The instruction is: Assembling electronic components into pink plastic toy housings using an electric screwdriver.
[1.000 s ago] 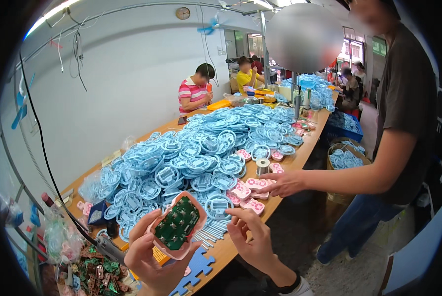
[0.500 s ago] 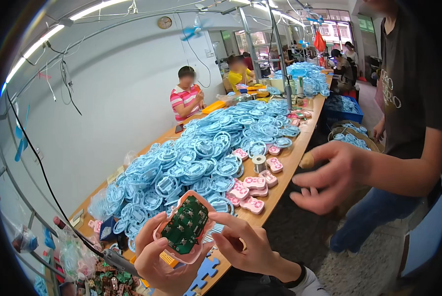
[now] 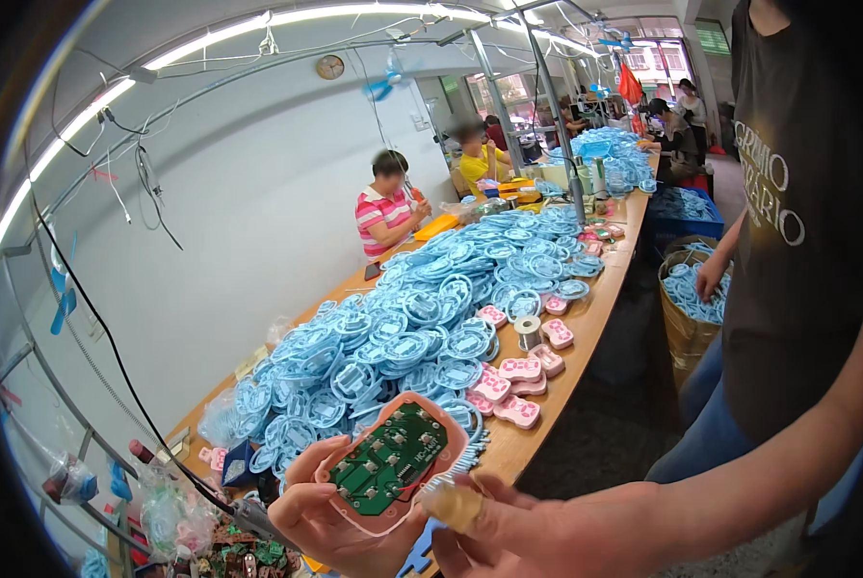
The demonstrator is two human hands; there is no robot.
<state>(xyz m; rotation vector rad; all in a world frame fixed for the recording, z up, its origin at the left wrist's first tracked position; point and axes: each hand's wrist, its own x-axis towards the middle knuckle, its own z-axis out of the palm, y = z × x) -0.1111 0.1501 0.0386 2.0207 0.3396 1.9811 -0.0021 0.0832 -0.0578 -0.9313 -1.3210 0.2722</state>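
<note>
My left hand [image 3: 321, 520] is wrapped round a pink plastic shell [image 3: 457, 435], held tilted over the near end of the table. Inside the shell sits a green circuit board [image 3: 383, 469] with small silvery parts, and a short red wire shows at its lower edge. A co-worker's hand [image 3: 537, 535], with a yellowish cover on one fingertip, reaches in from the right to the shell's lower right edge. It is blurred, so I cannot tell whether it touches the shell. My right hand is mostly hidden around there; its fingers cannot be made out.
Light-blue round plastic frames [image 3: 422, 308] lie heaped along the wooden table [image 3: 571, 361]. Pink-and-white controller-shaped pieces [image 3: 518, 411] and a solder spool [image 3: 528, 333] lie near its right edge. The co-worker [image 3: 788, 241] stands close on the right, beside a sack [image 3: 687, 328] of blue parts.
The co-worker's arm has come in from the right to the shell, covering where my right hand was. My left hand has turned the shell clockwise and moved it slightly right.
</note>
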